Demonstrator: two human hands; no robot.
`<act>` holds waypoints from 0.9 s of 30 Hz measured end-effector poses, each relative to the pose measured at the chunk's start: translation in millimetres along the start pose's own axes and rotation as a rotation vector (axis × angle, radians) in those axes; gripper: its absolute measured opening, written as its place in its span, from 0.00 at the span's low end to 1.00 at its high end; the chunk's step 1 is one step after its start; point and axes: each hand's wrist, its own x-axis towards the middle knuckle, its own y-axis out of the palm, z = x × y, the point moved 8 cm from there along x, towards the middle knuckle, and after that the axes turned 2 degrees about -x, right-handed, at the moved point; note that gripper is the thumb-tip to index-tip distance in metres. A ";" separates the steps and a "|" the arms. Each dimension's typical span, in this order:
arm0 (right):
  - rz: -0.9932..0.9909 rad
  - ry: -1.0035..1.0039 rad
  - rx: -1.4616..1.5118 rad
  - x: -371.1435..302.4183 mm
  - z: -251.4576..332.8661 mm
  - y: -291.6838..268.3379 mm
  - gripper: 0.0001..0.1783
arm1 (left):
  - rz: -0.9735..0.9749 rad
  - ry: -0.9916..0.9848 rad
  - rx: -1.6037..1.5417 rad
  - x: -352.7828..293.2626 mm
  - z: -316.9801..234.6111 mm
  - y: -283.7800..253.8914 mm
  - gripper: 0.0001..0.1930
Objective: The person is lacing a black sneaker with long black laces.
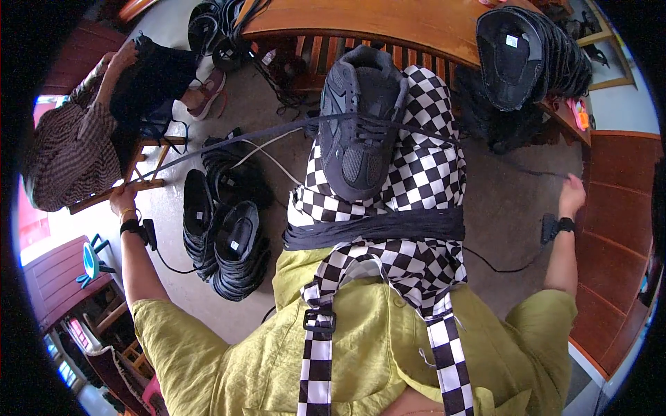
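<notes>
A dark grey sneaker [364, 125] rests on my lap, toe toward me, over a black-and-white checkered apron [427, 166]. A dark shoelace [229, 143] runs through its eyelets and stretches far out to both sides. Out at the left, my left hand [123, 200] is closed on one end of the lace, arm extended. My right hand [573, 197] pinches the other end at the far right, near the wooden panels. Across my waist lies a bundle of dark laces [378, 230]. Each wrist wears a black band with a small device and a cable.
Nested stacks of black shoe uppers [239, 239] stand on the floor at left; another stack [513, 59] sits on the wooden table [388, 21] at right. A seated person in a checked garment [80, 149] is at far left beside a wooden stool [149, 163]. Wooden panels [617, 229] border the right.
</notes>
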 end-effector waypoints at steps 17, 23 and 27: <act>0.401 -0.535 0.954 -180.5 502.7 47.2 0.11 | 1.005 0.262 -1.324 -370.2 -472.9 135.7 0.07; 0.381 -0.624 0.908 -190.8 504.5 40.1 0.11 | 0.976 0.314 -1.308 -383.1 -465.9 137.5 0.06; 0.253 -0.841 0.761 -193.2 517.4 30.1 0.11 | 0.955 0.271 -1.319 -389.6 -464.5 138.1 0.06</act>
